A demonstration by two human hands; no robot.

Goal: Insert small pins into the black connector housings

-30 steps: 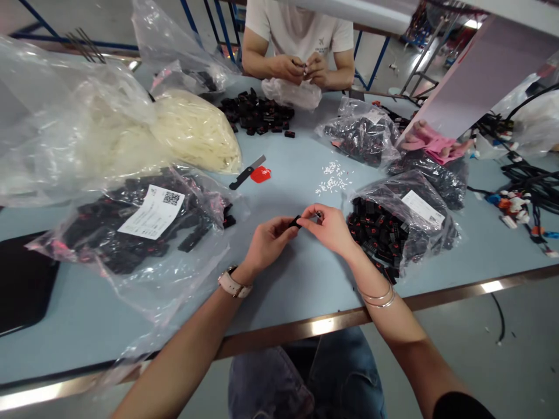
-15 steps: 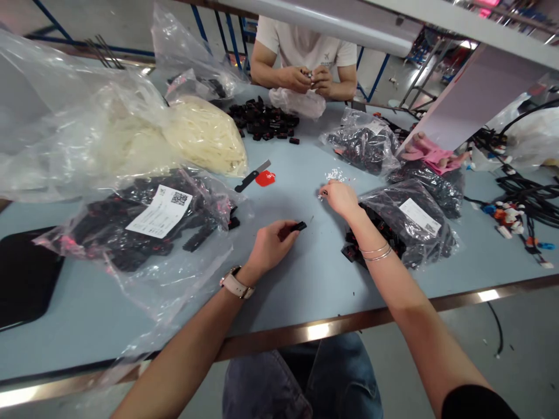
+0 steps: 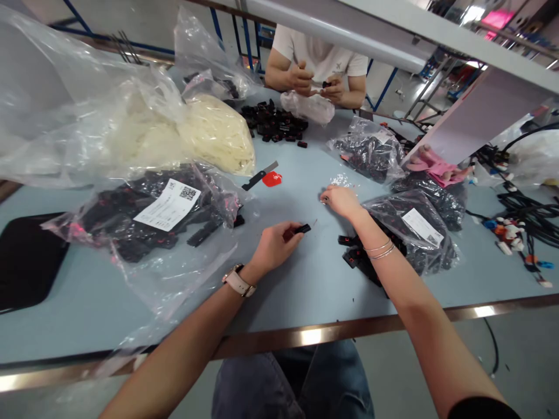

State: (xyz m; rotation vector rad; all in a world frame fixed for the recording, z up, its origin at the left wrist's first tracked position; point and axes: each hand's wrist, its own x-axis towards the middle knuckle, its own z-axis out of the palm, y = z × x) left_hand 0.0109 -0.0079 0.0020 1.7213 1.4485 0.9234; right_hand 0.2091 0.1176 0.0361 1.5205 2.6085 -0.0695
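Between the fingertips of my left hand [image 3: 276,247] is a small black plastic connector housing [image 3: 303,228], held just above the table. My right hand [image 3: 342,202] is closed in a pinch at the near edge of a scatter of tiny white pieces [image 3: 343,180]. What its fingertips hold, if anything, is too small to make out. Beneath my right forearm lie loose black connector housings [image 3: 356,256], some with red parts, partly hidden by the arm. They spill beside a clear bag of black parts [image 3: 421,233] with a white label.
A folding-type knife [image 3: 261,176] lies by a red piece [image 3: 272,178]. Bagged black parts [image 3: 117,215] and bagged cream strips [image 3: 216,137] fill the left. Across the table, a co-worker's hands [image 3: 334,90] handle a black part near a housing pile [image 3: 273,122]. Cables [image 3: 530,198] lie right.
The view has shifted slightly. My left hand still grips the housing, and my right hand stays pinched by the white pieces. The co-worker's hands have moved apart.
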